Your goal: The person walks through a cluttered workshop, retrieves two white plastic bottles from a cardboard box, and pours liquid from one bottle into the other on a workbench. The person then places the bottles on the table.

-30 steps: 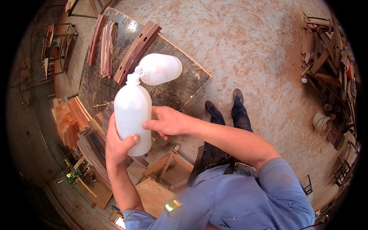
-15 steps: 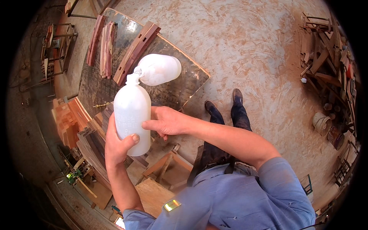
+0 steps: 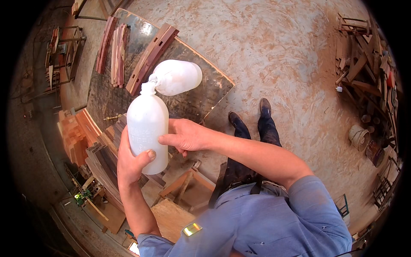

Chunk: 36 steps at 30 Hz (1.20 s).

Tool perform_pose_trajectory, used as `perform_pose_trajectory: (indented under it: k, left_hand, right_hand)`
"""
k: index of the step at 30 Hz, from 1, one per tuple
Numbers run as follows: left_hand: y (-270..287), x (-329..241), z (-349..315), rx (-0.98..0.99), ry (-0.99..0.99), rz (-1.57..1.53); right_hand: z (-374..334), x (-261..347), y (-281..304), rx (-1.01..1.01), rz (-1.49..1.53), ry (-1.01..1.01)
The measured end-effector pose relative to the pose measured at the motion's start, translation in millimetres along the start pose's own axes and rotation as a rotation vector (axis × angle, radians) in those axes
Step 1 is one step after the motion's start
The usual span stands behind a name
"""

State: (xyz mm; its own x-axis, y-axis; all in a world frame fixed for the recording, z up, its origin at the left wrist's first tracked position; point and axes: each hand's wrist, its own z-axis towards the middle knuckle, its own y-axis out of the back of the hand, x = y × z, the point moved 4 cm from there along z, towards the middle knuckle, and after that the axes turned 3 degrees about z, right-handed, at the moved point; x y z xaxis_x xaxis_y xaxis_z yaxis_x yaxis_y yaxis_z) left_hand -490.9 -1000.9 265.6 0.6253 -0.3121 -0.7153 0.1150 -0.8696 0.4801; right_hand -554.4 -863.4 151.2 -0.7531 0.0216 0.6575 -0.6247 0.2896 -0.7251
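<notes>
Hardly anything has moved over the last second, both bottles and both hands keeping their places; the held bottle [image 3: 147, 122] is translucent white plastic, with rounded shoulders, a short ribbed neck and raised markings on its side; it is in front of the person, neck toward the top of the view; the left hand [image 3: 132, 165] is clamped round its lower left side, thumb across the front, while the right hand [image 3: 186, 135] grips the right side, fingers partly hidden; a second bottle [image 3: 179, 77], also whitish, is tipped over, its neck meeting the held one's mouth, in line with the dark bench [image 3: 201, 100] beyond; I cannot tell how much either contains; at far right, a pale bucket [image 3: 358, 137] is beside a dark tin [image 3: 374, 154], contents unclear
</notes>
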Motion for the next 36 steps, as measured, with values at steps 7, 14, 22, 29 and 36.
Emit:
perform_pose_trajectory:
  k: [7,14,22,29,36]
  left_hand:
    - [0.4,0.0,-0.1,0.002,-0.004,0.001]
    - [0.3,0.5,0.0,-0.001,0.002,-0.003]
    - [0.6,0.2,0.7,0.003,0.005,-0.012]
    - [0.3,0.6,1.0,0.005,0.001,-0.014]
    - [0.1,-0.1,0.9,-0.004,0.009,-0.004]
  right_hand:
    - [5.2,-5.9,0.6,-0.012,0.001,0.020]
    - [4.5,-4.7,1.0,-0.013,-0.007,0.020]
    - [2.0,0.0,0.1,0.012,0.005,0.022]
    - [1.7,-1.0,0.8,-0.008,-0.004,0.001]
    - [2.4,-1.4,1.0,-0.017,-0.016,-0.026]
